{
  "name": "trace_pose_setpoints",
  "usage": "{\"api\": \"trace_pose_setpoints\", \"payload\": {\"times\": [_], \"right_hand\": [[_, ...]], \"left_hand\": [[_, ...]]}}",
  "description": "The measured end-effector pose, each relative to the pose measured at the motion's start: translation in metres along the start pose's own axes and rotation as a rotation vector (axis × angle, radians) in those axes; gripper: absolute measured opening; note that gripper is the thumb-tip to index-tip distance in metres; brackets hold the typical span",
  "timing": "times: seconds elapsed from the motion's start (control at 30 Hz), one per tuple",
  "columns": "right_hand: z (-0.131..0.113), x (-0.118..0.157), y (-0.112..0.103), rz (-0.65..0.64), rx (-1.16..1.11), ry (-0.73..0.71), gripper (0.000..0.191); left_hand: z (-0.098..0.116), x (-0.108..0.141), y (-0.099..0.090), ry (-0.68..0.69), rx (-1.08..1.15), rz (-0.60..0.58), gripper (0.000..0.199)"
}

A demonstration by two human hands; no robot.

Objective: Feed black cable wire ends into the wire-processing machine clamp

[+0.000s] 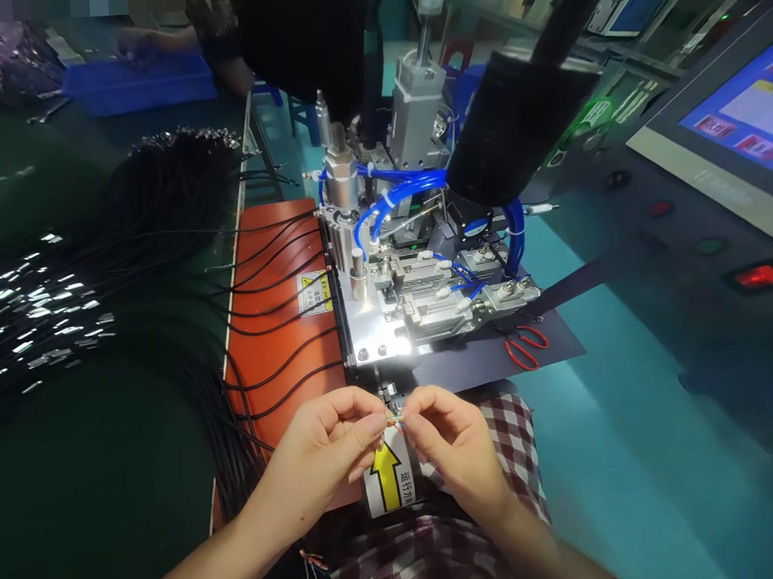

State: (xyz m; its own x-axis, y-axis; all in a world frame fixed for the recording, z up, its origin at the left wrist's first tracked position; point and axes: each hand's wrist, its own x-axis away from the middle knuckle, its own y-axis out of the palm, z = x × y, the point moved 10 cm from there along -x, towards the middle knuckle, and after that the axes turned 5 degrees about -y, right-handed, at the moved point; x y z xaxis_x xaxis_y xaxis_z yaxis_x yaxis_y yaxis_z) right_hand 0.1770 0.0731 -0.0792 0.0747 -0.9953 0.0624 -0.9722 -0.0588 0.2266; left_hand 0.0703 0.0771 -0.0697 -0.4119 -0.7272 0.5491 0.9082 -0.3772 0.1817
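Observation:
Thin colored wires (395,421) run between my two hands, in front of the metal machine (379,325). My left hand (343,436) pinches them from the left with thumb and forefinger. From the right, my right hand (444,426) pinches the same small bundle at its other side. Just below the fingertips is a white label with a yellow arrow (389,481). Several black cables (283,305) cross the orange-red mat (258,236) and reach the machine's left edge. The wire tips between my fingers are too small to tell apart.
Piles of black cables (152,208) lie on the dark green table (77,483) at left. Red-handled scissors (526,347) rest right of the machine. A control panel with a screen (743,119) stands at right. Another person's hand is near the blue bin (138,84).

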Motion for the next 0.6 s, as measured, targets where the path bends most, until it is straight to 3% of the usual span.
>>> {"api": "trace_pose_setpoints", "payload": {"times": [0.17,0.3,0.6], "right_hand": [[-0.012,0.005,-0.004,0.059,0.18,-0.118,0.011],[-0.01,0.005,-0.001,0.021,0.22,-0.109,0.013],[0.011,-0.004,0.007,-0.194,-0.044,0.157,0.023]], "left_hand": [[0.0,0.0,0.0,0.013,0.012,0.001,0.018],[0.0,0.0,0.0,0.009,-0.003,-0.002,0.02],[-0.011,0.002,0.01,-0.1,-0.001,-0.082,0.023]]}}
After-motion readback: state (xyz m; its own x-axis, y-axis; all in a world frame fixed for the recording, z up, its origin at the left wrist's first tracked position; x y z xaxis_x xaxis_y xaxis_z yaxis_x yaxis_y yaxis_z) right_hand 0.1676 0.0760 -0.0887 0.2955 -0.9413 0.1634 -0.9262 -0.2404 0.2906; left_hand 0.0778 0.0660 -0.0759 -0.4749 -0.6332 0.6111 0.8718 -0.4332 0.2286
